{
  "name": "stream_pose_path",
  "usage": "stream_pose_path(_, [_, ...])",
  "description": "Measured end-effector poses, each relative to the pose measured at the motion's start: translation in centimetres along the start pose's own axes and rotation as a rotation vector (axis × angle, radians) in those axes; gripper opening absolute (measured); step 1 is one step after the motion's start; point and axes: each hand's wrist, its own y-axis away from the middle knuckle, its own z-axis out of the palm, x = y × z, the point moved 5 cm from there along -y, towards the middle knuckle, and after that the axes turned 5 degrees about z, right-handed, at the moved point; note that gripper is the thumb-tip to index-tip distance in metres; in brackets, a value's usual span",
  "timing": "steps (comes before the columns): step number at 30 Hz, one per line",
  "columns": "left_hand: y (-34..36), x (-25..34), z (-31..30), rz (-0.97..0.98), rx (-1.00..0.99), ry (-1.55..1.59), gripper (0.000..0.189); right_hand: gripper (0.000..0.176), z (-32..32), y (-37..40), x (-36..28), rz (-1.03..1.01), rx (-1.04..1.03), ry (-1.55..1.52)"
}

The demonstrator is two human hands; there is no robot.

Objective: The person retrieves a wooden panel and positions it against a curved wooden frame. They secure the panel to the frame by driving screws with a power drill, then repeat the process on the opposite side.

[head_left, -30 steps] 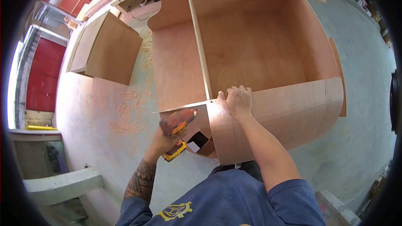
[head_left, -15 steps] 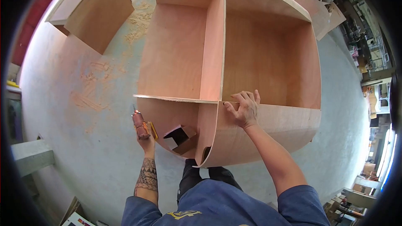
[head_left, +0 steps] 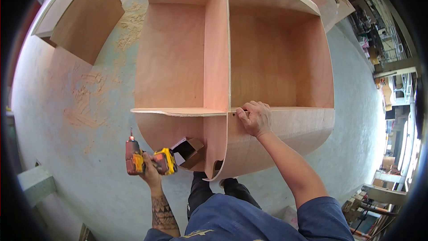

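A red and yellow cordless driver (head_left: 134, 157) is in my left hand (head_left: 150, 173), its bit pointing away from me, left of the cabinet. My left fingers wrap its grip. My right hand (head_left: 257, 119) is closed over the top edge of the plywood front panel (head_left: 276, 129), thumb on the near side, fingertips hidden behind the edge. Beside the thumb a small dark spot shows on the panel near the corner. The panel belongs to a large plywood cabinet (head_left: 216, 62) with dividers. An open cardboard box (head_left: 192, 154) lies in its near-left compartment.
Another plywood piece (head_left: 84, 22) stands on the floor at the far left. Wood shavings (head_left: 84, 102) are scattered on the grey floor beside the cabinet. Plywood offcuts (head_left: 330, 6) are piled at the far right. A pale beam end (head_left: 35, 183) juts in at the left.
The driver has swung lower and left, turning so its battery shows. My right fingers, spread on the panel edge before, have curled over it. The whole view has shifted slightly.
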Motion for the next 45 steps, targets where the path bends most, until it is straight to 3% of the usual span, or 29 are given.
stream_pose_path(2, [1.3,5.7,1.8,-0.026,-0.299,0.021,0.025,0.055,-0.1,0.0,0.0,0.019,-0.015,-0.008])
stream_pose_path(3, [1.3,7.7,2.4,-0.015,-0.312,0.009,0.025,0.053,-0.1,0.0,0.0,0.036,-0.041,-0.003])
stream_pose_path(5, [1.5,11.5,6.0,0.110,-0.692,-0.302,0.026,0.051,-0.2,0.0,0.0,0.061,-0.057,-0.019])
stream_pose_path(7, [2.0,15.0,10.6,-0.011,-0.923,-0.364,0.029,0.052,-0.5,-0.1,-0.1,0.081,-0.066,-0.032])
stream_pose_path(8, [2.0,17.2,13.2,0.007,-0.931,-0.379,0.029,0.052,-0.5,-0.1,0.0,0.088,-0.053,-0.051])
stream_pose_path(10, [3.3,20.0,18.7,0.013,-1.183,-0.506,0.034,0.052,-0.1,-0.1,0.3,0.091,-0.073,-0.046])
stream_pose_path(13, [3.8,20.3,23.1,0.153,-1.290,-0.702,0.040,0.057,-0.3,-0.1,0.3,0.113,-0.107,-0.058])
stream_pose_path(19, [5.2,22.0,27.9,0.245,-1.409,-0.743,0.047,0.058,-0.7,0.0,0.6,0.129,-0.145,-0.120])
stream_pose_path(22, [5.7,22.8,28.6,0.177,-1.388,-0.890,0.048,0.058,-0.7,0.1,0.5,0.142,-0.136,-0.138])
stream_pose_path(25, [6.2,23.0,29.3,0.133,-1.355,-1.050,0.045,0.057,-0.6,0.1,0.7,0.146,-0.135,-0.158])
stream_pose_path(31, [5.9,22.2,30.0,0.270,-1.396,-1.053,0.035,0.055,-0.2,0.3,0.6,0.148,-0.128,-0.165])
stream_pose_path(33, [6.2,22.4,31.1,0.373,-1.471,-1.177,0.031,0.054,-0.3,0.3,0.7,0.146,-0.136,-0.161])
stream_pose_path(34, [6.3,23.0,32.0,0.374,-1.466,-1.185,0.031,0.053,-0.4,0.3,0.6,0.143,-0.143,-0.150])
stream_pose_path(36, [7.1,24.3,33.8,0.289,-1.500,-1.526,0.037,0.053,-0.3,0.2,0.6,0.139,-0.148,-0.151])
stream_pose_path(39, [7.8,25.5,35.2,0.441,-1.558,-1.507,0.033,0.049,-0.2,0.3,0.5,0.131,-0.102,-0.142])
stream_pose_path(45, [7.0,25.7,35.3,0.465,-1.565,-1.432,0.039,0.048,-0.5,0.5,0.5,0.115,-0.051,-0.142])
